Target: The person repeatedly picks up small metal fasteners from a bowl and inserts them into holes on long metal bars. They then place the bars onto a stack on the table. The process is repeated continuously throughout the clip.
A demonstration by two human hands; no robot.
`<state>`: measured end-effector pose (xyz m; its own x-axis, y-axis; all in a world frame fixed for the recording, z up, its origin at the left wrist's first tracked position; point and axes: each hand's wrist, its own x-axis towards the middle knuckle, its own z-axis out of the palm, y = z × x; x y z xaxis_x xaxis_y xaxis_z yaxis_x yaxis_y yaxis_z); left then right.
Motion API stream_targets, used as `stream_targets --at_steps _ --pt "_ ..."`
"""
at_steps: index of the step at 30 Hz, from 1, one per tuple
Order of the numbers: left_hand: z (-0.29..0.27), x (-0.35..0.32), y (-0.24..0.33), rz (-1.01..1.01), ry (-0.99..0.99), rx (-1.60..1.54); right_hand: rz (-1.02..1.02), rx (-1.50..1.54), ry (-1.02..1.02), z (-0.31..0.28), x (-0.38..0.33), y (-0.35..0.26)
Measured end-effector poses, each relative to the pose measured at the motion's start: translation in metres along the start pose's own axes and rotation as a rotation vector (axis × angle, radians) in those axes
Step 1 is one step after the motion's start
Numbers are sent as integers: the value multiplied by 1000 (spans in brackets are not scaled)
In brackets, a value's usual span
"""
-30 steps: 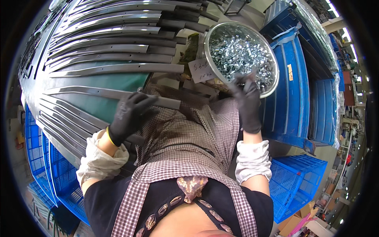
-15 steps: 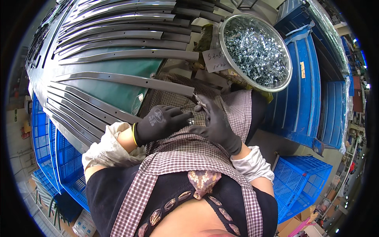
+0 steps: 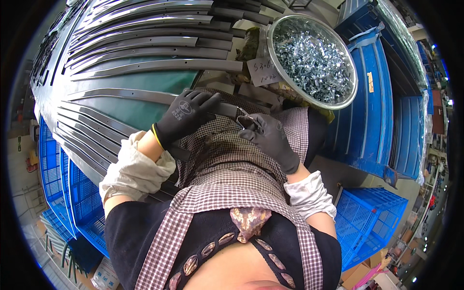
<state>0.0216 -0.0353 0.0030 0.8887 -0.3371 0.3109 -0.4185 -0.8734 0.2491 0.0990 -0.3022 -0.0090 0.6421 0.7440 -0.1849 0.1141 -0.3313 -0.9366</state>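
My left hand (image 3: 186,116), in a black glove, lies over a long dark grey strip (image 3: 130,95) with small holes, its fingers closed round the strip near the right end. That end sticks out past the fingers above my lap. Close to the strip's tip, my right hand (image 3: 273,140), also in a black glove, is closed on a small silver metal tool (image 3: 244,114). A thin loop of the tool shows by the fingertips; its exact kind is hard to make out. A round clear tub (image 3: 353,89) full of small shiny metal clips (image 3: 314,63) stands beyond my right hand.
More dark strips (image 3: 159,65) lie in rows on the green-topped table (image 3: 145,111) and at its near side. A handwritten paper label (image 3: 262,72) rests against the tub. Blue metal bins (image 3: 365,96) stand at the right, blue plastic crates (image 3: 369,222) at lower right and left.
My left hand has moved up and left from near my right hand onto the strip. My right hand has shifted slightly right, with the metal tool now at the strip's end.
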Motion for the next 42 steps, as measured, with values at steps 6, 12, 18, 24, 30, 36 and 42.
stream_targets --at_steps 6,12,18,24,30,36,42 --pt "-1 -1 -11 26 -130 -74 -148 -118 -66 -12 17 7" --pt "5 -4 -13 82 -155 -143 -190 -207 -230 -19 35 8" --pt "2 0 -4 97 -143 -149 -236 248 -314 -10 57 57" --pt "0 4 -7 59 -175 -121 -176 -274 -34 -11 22 41" --pt "1 3 -10 50 -190 -93 -237 -359 10 -31 -18 21" --pt "2 1 -12 72 -174 -93 -132 -288 -120 -31 -7 29" --pt "4 2 -11 74 -172 -97 -198 -217 -113 -27 -5 34"
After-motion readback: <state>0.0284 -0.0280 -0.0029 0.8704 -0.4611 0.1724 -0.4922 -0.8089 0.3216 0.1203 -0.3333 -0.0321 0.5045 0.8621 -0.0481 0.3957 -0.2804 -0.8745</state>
